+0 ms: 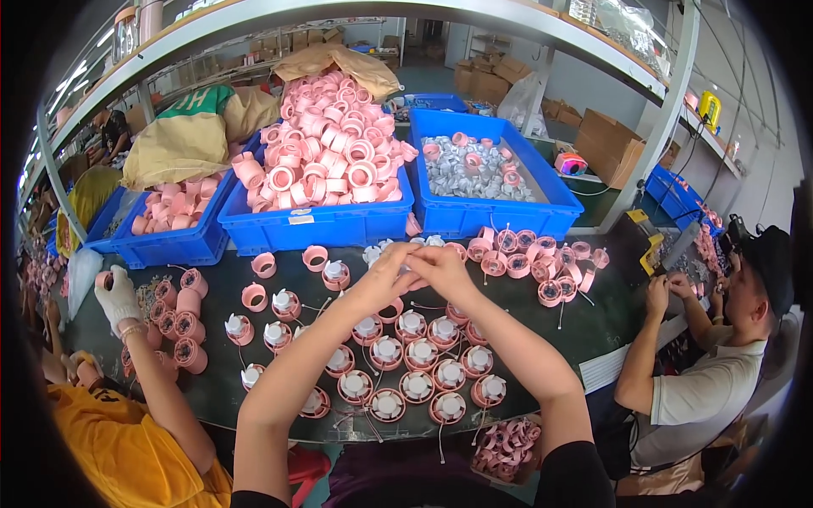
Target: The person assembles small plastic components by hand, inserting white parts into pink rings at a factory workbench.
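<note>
My left hand [381, 278] and my right hand [442, 273] meet over the middle of the table, fingertips pinched together. Something small and pale seems to sit between them, mostly hidden by the fingers. Several white-grey bladed pieces [377, 252] lie on the table just beyond my hands. Below my forearms stand many pink rings with white bladed tops [387, 405], some with a thin cable trailing out. A few bare pink rings [254, 296] lie to the left of my left hand, open end up.
Blue bins stand behind: one heaped with pink rings [339, 152], another with grey-white pieces [474, 173]. More pink rings with dark insides [550, 292] lie right. A co-worker's gloved hand [117, 296] is left; another person [711, 347] works right. A metal shelf post [656, 127] rises behind.
</note>
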`<state>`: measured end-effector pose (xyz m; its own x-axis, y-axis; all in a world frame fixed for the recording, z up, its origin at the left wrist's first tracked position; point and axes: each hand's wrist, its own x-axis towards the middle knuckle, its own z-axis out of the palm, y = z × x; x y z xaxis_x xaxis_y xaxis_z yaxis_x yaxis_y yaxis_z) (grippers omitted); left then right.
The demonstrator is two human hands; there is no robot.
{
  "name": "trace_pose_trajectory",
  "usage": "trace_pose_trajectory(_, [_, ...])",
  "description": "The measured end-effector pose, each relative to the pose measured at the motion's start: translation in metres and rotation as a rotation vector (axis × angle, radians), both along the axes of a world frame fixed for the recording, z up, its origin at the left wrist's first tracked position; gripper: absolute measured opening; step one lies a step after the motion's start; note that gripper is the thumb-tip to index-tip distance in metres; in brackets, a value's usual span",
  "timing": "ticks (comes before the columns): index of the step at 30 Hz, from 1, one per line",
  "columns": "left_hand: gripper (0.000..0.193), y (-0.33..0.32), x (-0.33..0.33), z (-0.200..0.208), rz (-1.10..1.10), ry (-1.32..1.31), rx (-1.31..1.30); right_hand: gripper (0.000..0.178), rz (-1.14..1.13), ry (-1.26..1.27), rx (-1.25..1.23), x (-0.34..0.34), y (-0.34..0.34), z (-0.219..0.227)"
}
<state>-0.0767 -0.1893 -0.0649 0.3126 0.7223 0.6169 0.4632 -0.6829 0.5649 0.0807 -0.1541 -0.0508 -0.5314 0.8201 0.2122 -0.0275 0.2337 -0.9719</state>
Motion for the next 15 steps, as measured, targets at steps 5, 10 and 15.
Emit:
trace_pose_trajectory(5, [0.029,-0.019,-0.029,0.012,0.415,-0.378,-0.381,0.032,-0.134,-0.497,0.343,-0.007,0.024,-0.016])
trace_pose_trajectory(10, [0.023,-0.035,-0.047,0.010,0.428,-0.861,-0.457,0.055,-0.086,-0.934,0.592,-0.027,0.024,-0.045])
trace_pose_trajectory(15, [0.022,-0.036,-0.054,-0.014,0.526,-0.760,-0.235,0.047,-0.206,-0.955,0.475,-0.035,0.032,-0.047])
